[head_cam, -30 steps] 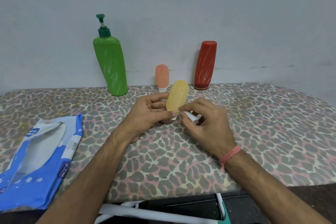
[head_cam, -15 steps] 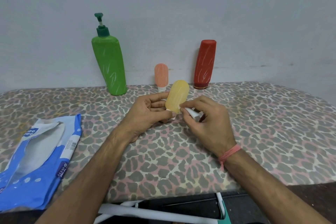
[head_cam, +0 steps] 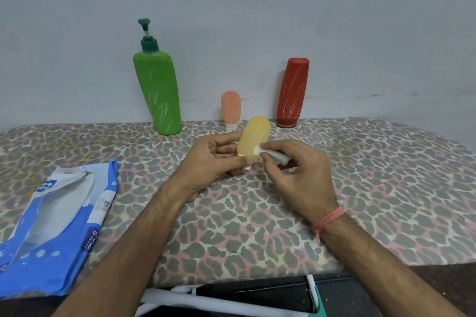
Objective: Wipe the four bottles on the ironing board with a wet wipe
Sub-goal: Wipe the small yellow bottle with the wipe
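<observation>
Change: since half a second ago the right hand (head_cam: 301, 175) has slid the wet wipe (head_cam: 273, 154) up from the base of the yellow bottle (head_cam: 253, 139) onto its lower right side; the bottle has barely shifted.
Left grip: the left hand (head_cam: 208, 162) holds the yellow bottle near its lower end, thumb in front and fingers curled behind, the bottle tilted and lifted above the board.
Right grip: the right hand pinches the folded white wipe between thumb and fingertips and presses its tip against the bottle, just right of the left grip.
Beyond the grip: a small peach bottle (head_cam: 231, 110) stands just behind the held bottle, a green pump bottle (head_cam: 158, 95) stands back and to the left, and a red bottle (head_cam: 293, 92) stands back and to the right, all near the wall.
Surface: the ironing board (head_cam: 373, 175) wears a leopard-print cover in grey, pink and cream.
Left of the grip: a blue and white wipes packet (head_cam: 56, 216) lies flat, well apart, at the board's near left edge.
Room: a plain pale grey wall (head_cam: 257, 8) rises directly behind the board; white frame tubing (head_cam: 206, 301) shows below the near edge.
Wrist: a pink thread band (head_cam: 328, 219) circles the right wrist.
</observation>
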